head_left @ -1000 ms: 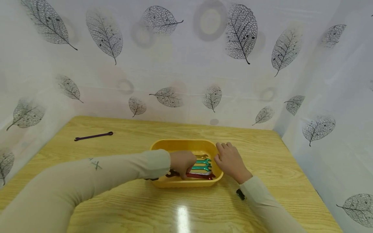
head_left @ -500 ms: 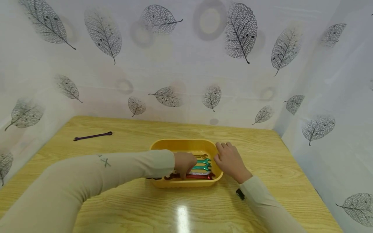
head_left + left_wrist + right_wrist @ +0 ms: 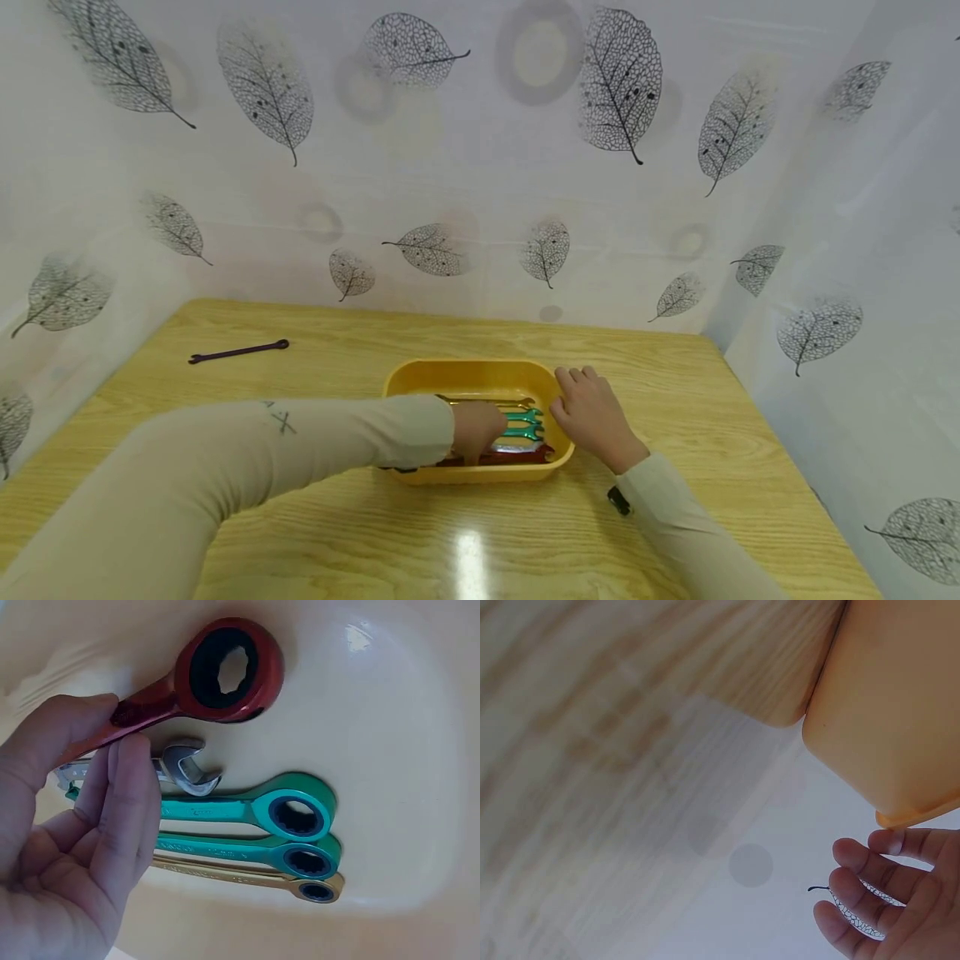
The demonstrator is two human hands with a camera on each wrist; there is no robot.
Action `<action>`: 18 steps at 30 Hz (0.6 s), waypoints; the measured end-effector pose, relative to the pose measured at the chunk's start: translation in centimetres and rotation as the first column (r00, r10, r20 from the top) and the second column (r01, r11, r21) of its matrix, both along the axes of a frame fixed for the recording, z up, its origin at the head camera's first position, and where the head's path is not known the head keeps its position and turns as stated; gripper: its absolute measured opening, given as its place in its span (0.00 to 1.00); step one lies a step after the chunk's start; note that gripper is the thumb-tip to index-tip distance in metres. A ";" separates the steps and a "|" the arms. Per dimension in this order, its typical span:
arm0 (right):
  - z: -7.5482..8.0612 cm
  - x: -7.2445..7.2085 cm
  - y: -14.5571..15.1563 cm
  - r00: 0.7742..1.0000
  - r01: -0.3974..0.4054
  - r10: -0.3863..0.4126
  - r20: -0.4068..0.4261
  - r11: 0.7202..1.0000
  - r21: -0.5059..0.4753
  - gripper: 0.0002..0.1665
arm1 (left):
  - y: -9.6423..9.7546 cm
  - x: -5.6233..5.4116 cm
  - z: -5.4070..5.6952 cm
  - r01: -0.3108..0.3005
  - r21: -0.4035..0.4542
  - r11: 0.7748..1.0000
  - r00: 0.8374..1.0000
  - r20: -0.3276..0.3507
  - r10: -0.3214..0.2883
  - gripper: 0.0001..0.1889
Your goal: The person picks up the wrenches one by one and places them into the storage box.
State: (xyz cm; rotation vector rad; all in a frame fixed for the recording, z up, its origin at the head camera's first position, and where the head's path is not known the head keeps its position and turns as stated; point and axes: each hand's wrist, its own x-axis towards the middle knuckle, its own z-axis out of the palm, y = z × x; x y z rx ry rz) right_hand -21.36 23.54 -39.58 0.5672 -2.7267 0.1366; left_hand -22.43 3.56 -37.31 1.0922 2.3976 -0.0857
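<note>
Inside a yellow plastic tub (image 3: 480,475), my left hand (image 3: 477,429) pinches a red ratchet wrench (image 3: 229,671) between thumb and fingers, near its ring end. Beside it lie a silver wrench (image 3: 191,765), two green ratchet wrenches (image 3: 300,814) and a gold wrench (image 3: 319,891), roughly side by side. In the head view the left hand and sleeve cover part of these wrenches. My right hand (image 3: 596,417) holds the tub's right rim. In the right wrist view its index finger touches the rim from outside while the other fingers are loosely bent; the thumb is hidden there.
A dark purple wrench (image 3: 238,352) lies on the wooden table (image 3: 330,533) at the far left. Behind the table and at its sides hangs a white sheet (image 3: 480,167) printed with leaves. A small dark device (image 3: 619,501) sits at the right wrist.
My left hand has shifted slightly right and down within the tub, uncovering more of the gold wrench. The tub's left end has moved slightly left. My right hand stays on the rim.
</note>
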 end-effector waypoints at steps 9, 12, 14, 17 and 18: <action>0.2 0.0 0.0 1.000 0.008 -0.008 0.004 1.000 0.007 0.07 | 0.1 -0.3 -0.7 -0.007 0.023 1.000 1.000 -0.001 0.007 0.13; 0.2 0.0 0.0 1.000 0.011 -0.011 0.003 1.000 0.007 0.07 | 0.1 -0.3 -0.7 -0.001 0.028 1.000 1.000 -0.015 0.002 0.13; 0.2 0.0 0.0 1.000 0.013 -0.013 0.002 1.000 0.009 0.06 | 0.1 -0.3 -0.7 0.001 0.024 1.000 1.000 -0.022 0.000 0.12; 0.1 0.0 0.0 1.000 0.012 -0.012 0.002 1.000 0.010 0.07 | 0.2 -0.2 -0.6 0.005 0.008 1.000 1.000 -0.020 -0.005 0.13; 0.0 0.0 0.0 1.000 0.012 -0.012 0.003 1.000 0.010 0.07 | 0.2 -0.2 -0.6 0.007 0.002 1.000 1.000 -0.018 -0.007 0.13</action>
